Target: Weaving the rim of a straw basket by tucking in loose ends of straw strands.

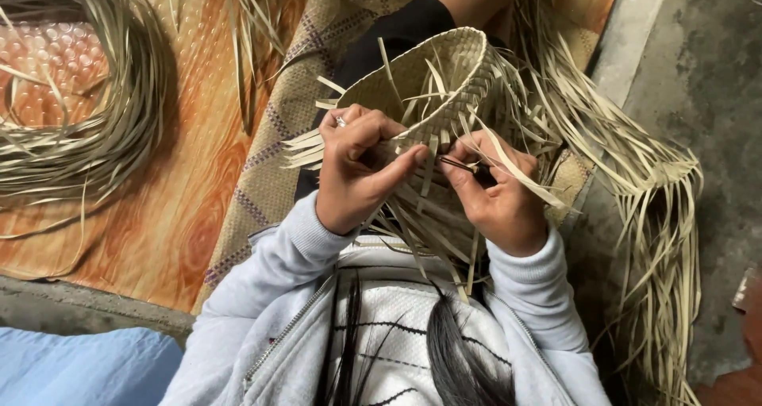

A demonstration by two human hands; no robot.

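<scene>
A half-woven straw basket is being held over the lap, its rim just beyond the fingertips and its loose strip ends hanging down between the two hands. The left hand is being kept closed on the basket's edge, thumb pressed toward the right hand and fingers curled over the weave. The right hand is being closed in a pinch on a thin dark tool, whose point is being aimed at the weave just ahead of the left thumb; a pale strip is being trapped across the right fingers.

Judged from this, the tool's point is being worked very near the left thumb tip, so a slip could prick it. The dry strip could be split or kinked if it is being pulled too sharply under the fingers. The unwoven strands trailing beyond the right wrist could be snagged, and the weave loosened.
</scene>
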